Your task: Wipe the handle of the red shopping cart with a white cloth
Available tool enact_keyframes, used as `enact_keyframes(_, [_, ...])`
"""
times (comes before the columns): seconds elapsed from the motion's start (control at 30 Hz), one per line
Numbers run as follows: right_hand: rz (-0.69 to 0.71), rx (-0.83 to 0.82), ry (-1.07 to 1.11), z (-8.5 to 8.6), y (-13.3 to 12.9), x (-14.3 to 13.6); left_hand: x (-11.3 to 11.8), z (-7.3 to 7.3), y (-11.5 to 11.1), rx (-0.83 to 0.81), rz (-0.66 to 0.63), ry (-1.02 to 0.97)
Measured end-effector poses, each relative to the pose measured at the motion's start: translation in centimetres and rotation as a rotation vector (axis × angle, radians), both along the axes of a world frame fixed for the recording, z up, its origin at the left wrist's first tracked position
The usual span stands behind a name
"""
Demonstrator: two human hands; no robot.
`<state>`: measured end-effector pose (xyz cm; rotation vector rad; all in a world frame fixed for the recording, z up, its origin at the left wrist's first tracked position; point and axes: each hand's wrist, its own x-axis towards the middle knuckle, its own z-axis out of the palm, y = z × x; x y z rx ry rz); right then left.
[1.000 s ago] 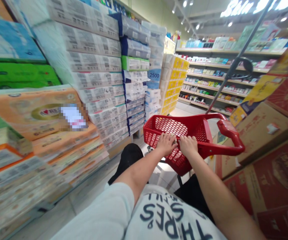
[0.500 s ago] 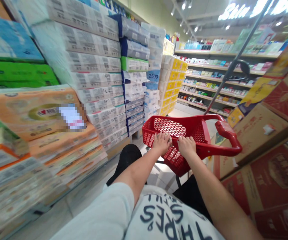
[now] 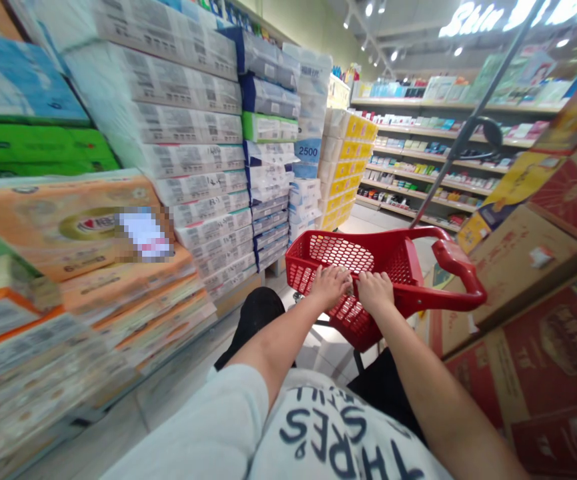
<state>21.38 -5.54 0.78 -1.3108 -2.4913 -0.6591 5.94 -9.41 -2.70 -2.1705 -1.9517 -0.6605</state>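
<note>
Aisle first: stacked tissue packs [image 3: 188,127] in shiny plastic wrap wall your left side, soft rectangular bricks with printed labels; brown and red cardboard cartons [image 3: 533,293] crowd your right, matte, stiff, sharp-cornered. The floor [image 3: 318,350] is pale, glossy tile. Steer down the middle and watch the carton corners on the right, since the gap looks narrow.

The red shopping basket [image 3: 393,257] sits straight ahead of you at about waist height, between both stacks. It is hard moulded plastic, perforated lattice walls, smooth rounded rim, with a thick looped handle [image 3: 461,277] jutting right toward the cartons. Looks empty inside, though the bottom is partly hidden. A slanted grey metal pole [image 3: 473,120] rises behind it.

Your left hand [image 3: 332,285] and right hand [image 3: 375,291] lie close together, almost touching, palms down with fingers curled over the near rim of the basket. Whether they grip tight or merely press, I cannot tell. Keep the push even on both so it doesn't swing; spreading them wider on the rim would likely give better control. Something small and pale shows between the knuckles, too small to name.
</note>
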Motion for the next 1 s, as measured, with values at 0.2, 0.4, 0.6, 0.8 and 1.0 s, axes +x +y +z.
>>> enact_keyframes(0.2, [-0.011, -0.006, -0.004, 0.04, -0.14, 0.0, -0.04, -0.32, -0.04, -0.016, 0.045, -0.025])
enact_keyframes(0.4, [-0.013, -0.01, -0.005, 0.05, -0.16, -0.01, -0.2, -0.2, 0.05, -0.05, 0.102, -0.076])
enact_keyframes(0.6, [-0.012, -0.012, -0.01, 0.16, -0.2, -0.04, -0.17, -0.06, 0.0, -0.047, 0.016, -0.031])
enact_keyframes(0.8, [-0.008, 0.001, -0.004, 0.12, -0.18, -0.07, -0.46, -0.29, 0.03, -0.085, 0.111, -0.055])
enact_keyframes(1.0, [-0.012, -0.017, -0.014, 0.17, -0.14, -0.07, -1.02, -0.41, 0.2, -0.088, 0.117, -0.076])
